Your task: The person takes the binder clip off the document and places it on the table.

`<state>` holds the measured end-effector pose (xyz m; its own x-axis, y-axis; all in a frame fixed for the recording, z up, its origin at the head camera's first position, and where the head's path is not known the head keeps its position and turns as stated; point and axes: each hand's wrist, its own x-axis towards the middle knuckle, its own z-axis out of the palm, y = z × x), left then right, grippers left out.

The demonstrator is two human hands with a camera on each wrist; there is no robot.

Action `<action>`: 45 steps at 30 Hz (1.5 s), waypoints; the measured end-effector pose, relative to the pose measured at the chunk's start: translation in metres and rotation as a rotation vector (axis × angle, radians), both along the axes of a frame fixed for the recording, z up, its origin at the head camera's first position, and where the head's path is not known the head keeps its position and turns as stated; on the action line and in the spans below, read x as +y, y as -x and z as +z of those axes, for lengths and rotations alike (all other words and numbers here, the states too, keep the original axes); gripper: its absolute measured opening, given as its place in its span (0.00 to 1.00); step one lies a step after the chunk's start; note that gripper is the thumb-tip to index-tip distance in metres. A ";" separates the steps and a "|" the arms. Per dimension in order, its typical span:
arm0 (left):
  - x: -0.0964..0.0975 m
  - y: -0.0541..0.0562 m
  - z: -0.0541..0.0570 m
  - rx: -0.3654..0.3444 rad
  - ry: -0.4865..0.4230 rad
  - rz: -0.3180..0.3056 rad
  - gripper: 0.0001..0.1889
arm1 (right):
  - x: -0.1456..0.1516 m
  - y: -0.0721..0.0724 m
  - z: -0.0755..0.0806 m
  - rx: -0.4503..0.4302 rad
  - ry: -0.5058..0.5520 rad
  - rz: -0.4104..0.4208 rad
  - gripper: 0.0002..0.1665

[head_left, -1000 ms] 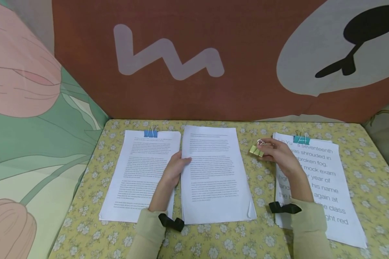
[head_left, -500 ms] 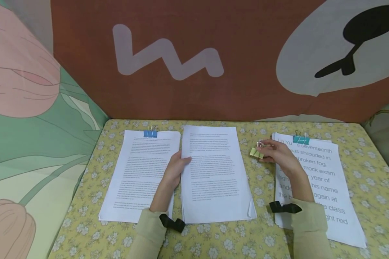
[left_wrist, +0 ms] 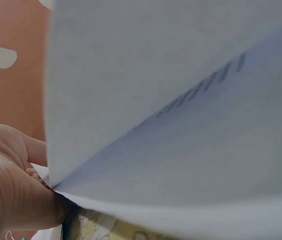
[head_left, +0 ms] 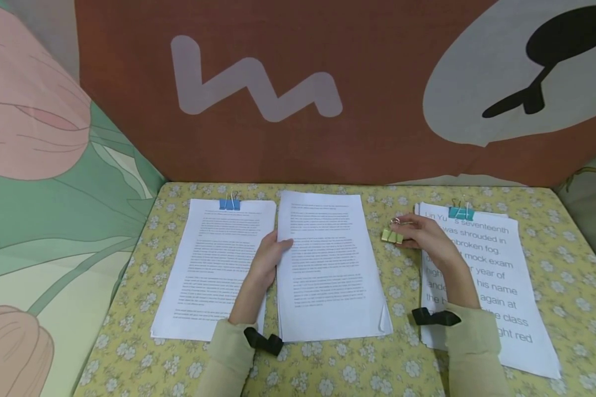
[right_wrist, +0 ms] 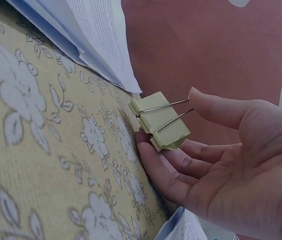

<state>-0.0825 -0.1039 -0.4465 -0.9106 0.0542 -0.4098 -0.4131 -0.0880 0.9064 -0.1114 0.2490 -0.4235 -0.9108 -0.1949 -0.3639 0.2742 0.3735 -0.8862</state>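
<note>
My left hand (head_left: 268, 258) grips the left edge of the middle paper stack (head_left: 328, 325), its thumb on top of the printed page. In the left wrist view, sheets (left_wrist: 111, 90) rise from beside the thumb and spread apart, hiding part of the fingers. To the right of that stack, my right hand (head_left: 436, 241) holds a yellow-green binder clip (head_left: 392, 236) low over the cloth. The right wrist view shows the clip's body (right_wrist: 158, 117) resting against the fingers, with the thumb tip at one of its silver wire handles (right_wrist: 168, 105).
At left lies a paper stack (head_left: 213, 275) held by a blue binder clip (head_left: 230, 204). Under my right forearm is a large-print stack (head_left: 506, 298) with a teal binder clip (head_left: 461, 213). A yellow floral cloth (head_left: 328, 369) covers the table, and a brown printed backdrop (head_left: 377, 143) stands behind.
The yellow-green binder clip has turned in my right fingers, its handles swinging leftward and its body levelling out. My left hand and the middle stack stay in place.
</note>
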 end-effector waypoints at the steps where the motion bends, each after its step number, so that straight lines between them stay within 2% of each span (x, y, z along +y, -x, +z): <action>1: 0.000 0.000 0.000 -0.002 -0.002 0.001 0.28 | 0.000 0.000 0.000 -0.001 -0.005 0.002 0.42; 9: 0.002 -0.002 0.000 -0.022 0.010 0.007 0.29 | -0.001 -0.001 0.002 0.000 -0.032 0.011 0.41; 18: 0.004 -0.002 0.001 -0.038 0.032 0.018 0.28 | -0.002 -0.002 0.002 0.061 -0.091 0.051 0.37; 25: 0.005 -0.001 0.001 -0.019 0.052 0.034 0.27 | -0.004 -0.003 0.004 0.085 -0.135 0.064 0.37; 33: 0.007 -0.001 -0.001 -0.011 0.029 0.053 0.27 | -0.004 -0.004 0.005 0.104 -0.164 0.078 0.37; 45: 0.007 -0.003 -0.003 0.050 0.024 0.049 0.27 | -0.005 -0.005 0.005 0.129 -0.213 0.082 0.36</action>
<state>-0.0795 -0.0964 -0.4493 -0.9312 -0.0001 -0.3644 -0.3631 -0.0847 0.9279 -0.1068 0.2444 -0.4183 -0.9367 -0.2019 -0.2861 0.1245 0.5715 -0.8111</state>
